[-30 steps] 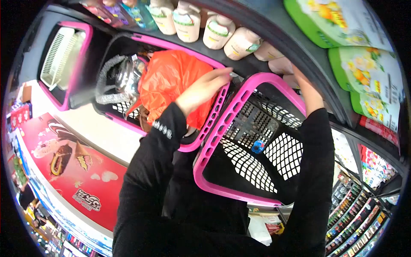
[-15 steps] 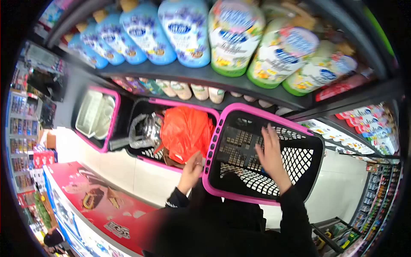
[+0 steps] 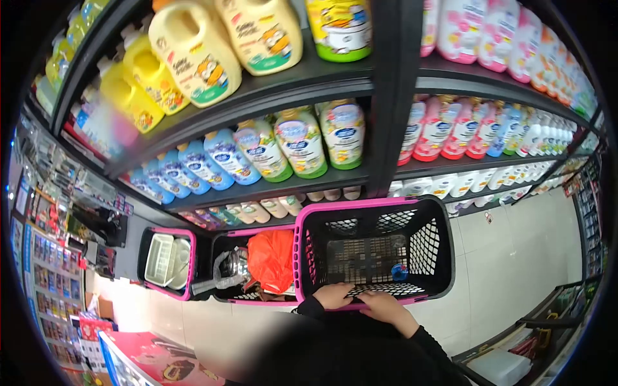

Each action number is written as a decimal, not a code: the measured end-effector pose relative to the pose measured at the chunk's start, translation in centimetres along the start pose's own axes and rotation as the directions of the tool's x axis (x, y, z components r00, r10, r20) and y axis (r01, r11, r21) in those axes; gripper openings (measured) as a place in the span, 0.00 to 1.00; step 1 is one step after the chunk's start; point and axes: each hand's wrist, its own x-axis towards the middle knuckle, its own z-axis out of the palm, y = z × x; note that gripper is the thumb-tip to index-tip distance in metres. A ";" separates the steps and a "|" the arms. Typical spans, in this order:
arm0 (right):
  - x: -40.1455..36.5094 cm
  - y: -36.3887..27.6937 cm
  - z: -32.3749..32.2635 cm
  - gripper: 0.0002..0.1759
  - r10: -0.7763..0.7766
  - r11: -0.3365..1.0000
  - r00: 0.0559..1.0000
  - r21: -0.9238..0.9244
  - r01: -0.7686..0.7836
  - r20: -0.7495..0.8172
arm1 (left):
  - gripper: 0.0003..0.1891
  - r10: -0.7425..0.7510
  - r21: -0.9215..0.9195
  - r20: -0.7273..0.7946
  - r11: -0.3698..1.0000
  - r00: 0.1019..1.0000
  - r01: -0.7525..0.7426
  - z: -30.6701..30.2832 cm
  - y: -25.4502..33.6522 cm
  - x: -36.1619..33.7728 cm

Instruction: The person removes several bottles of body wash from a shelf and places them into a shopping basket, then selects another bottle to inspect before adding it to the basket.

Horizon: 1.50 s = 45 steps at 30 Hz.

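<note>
In front of me stands a large black shopping basket (image 3: 444,248) with a pink rim and mesh walls. My left hand (image 3: 333,296) is on its near pink rim, fingers curled over the edge. Just to the right, my right hand (image 3: 384,305) grips the same rim, its fingertips close to the left hand's. A small blue object (image 3: 399,272) lies on the basket floor; its kind is not clear. On the left a second black basket (image 3: 222,241) with a pink rim holds a red plastic bag (image 3: 270,259) and something shiny and silvery (image 3: 237,264).
Farther left, a third basket (image 3: 190,267) contains pale plastic trays (image 3: 161,257). Shelves (image 3: 309,186) of bottles rise behind the baskets. A red-topped counter (image 3: 154,357) is at lower left, a low rack (image 3: 528,328) at lower right. White floor tiles (image 3: 499,257) show on the right.
The view has tilted up, showing more shelves. My right hand has come out of the large basket to its near rim; my left hand has moved from beside the red bag to that rim.
</note>
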 end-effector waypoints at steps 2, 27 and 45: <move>-0.9 0.8 0.2 0.23 0.047 0.995 0.998 -0.087 -0.043 0.039 | 0.23 -0.012 0.033 -0.078 0.999 0.997 0.015 1.1 0.9 0.8; -1.3 -3.6 3.8 0.26 0.101 0.988 0.994 -0.124 -0.094 0.045 | 0.27 0.069 0.241 0.083 0.967 0.994 -0.088 0.7 -0.8 -4.7; -3.7 -9.8 8.0 0.25 0.271 0.958 0.962 -0.084 -0.273 -0.026 | 0.28 0.276 0.097 0.193 0.949 0.942 -0.298 3.0 -4.7 -8.3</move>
